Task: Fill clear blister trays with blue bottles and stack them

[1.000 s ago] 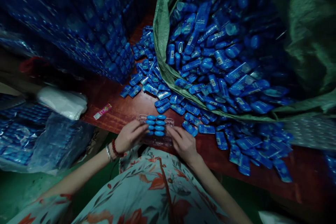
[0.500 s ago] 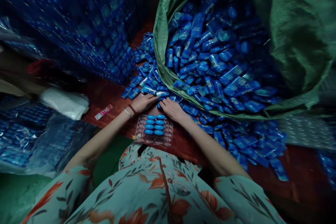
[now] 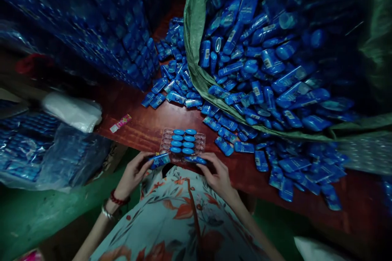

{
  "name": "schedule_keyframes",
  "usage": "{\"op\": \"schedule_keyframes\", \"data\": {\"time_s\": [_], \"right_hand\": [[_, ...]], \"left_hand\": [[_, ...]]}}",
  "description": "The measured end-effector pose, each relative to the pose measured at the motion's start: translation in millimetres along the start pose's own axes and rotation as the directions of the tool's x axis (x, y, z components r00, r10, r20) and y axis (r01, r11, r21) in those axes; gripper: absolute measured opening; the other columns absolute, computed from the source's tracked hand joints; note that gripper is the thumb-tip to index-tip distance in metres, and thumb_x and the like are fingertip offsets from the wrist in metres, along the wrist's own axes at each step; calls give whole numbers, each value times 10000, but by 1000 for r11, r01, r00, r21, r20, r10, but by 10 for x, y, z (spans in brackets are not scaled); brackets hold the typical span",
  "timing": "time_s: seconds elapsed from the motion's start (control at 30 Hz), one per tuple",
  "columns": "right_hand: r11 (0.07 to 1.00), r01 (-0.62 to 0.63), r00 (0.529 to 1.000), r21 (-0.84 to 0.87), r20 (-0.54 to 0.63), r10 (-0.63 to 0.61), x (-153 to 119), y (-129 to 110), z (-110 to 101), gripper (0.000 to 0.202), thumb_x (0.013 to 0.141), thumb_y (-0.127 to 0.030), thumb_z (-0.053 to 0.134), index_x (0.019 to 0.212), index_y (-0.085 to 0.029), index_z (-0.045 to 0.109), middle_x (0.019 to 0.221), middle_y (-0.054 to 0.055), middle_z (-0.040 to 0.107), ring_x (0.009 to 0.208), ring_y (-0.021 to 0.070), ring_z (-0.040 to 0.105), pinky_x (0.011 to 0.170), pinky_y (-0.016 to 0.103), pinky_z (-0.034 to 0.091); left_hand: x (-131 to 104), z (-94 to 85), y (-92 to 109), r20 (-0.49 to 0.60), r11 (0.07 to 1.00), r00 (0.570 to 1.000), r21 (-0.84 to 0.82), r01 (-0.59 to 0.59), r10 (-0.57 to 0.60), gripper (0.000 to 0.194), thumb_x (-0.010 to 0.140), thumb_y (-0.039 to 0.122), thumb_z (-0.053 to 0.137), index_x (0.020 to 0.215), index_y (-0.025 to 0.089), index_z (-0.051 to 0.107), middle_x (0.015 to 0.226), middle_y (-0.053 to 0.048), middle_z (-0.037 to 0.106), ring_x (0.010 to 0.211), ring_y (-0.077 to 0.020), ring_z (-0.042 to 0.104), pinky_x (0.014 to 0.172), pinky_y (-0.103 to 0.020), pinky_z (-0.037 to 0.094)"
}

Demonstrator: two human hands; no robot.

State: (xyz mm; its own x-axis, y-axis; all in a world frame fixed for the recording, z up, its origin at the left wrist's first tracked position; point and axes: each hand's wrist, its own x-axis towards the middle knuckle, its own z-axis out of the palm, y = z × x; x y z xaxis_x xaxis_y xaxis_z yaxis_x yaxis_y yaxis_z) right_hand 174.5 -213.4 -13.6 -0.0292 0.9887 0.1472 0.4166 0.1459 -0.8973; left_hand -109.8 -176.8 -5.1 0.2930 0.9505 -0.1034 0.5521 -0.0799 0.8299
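A clear plastic tray point(image 3: 166, 140) lies near the table's front edge, with several blue oval pieces point(image 3: 188, 144) in two columns along its middle. At its front left corner, my left hand point(image 3: 138, 171) grips a blue packet point(image 3: 159, 159) between thumb and fingers. My right hand point(image 3: 218, 173) pinches another blue packet point(image 3: 196, 159) at the front right of the tray. Both packets lie roughly level, close to the front of the tray. Loose blue packets point(image 3: 226, 122) are spread behind and to the right.
A green sack point(image 3: 196, 65) full of blue packets fills the back right. Stacked blue packs point(image 3: 122, 36) stand at the back left. On the red-brown table point(image 3: 143, 124) lies a pink strip point(image 3: 120, 123); a white bundle point(image 3: 72, 110) is further left.
Both my hands have moved from the loose packets behind the tray to its front corners, each now with a blue packet. The view has shifted, bringing the sack closer.
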Motion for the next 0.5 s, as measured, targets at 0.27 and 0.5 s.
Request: {"op": "schedule_keyframes", "data": {"time_s": [0.27,0.5], "right_hand": [[776,474,880,-416,256,-401,115,-25,34,280,872,-60,409,1080,-125,585,945,116,628,853,168,577,719,270,491],[642,516,853,-567,402,-332,289,-207,59,222,910,-131,412,987,-152,619,763,48,574,702,144,497,632,267,369]], "left_hand": [[17,246,177,54,897,939,281,-342,341,349,905,139,418,1250,180,448,1098,-106,585,1005,-167,558,876,-298,490],[210,251,316,341,642,801,480,-598,492,360,887,100,373,1232,91,475,1006,-127,603,951,-205,537,821,-342,510]]}}
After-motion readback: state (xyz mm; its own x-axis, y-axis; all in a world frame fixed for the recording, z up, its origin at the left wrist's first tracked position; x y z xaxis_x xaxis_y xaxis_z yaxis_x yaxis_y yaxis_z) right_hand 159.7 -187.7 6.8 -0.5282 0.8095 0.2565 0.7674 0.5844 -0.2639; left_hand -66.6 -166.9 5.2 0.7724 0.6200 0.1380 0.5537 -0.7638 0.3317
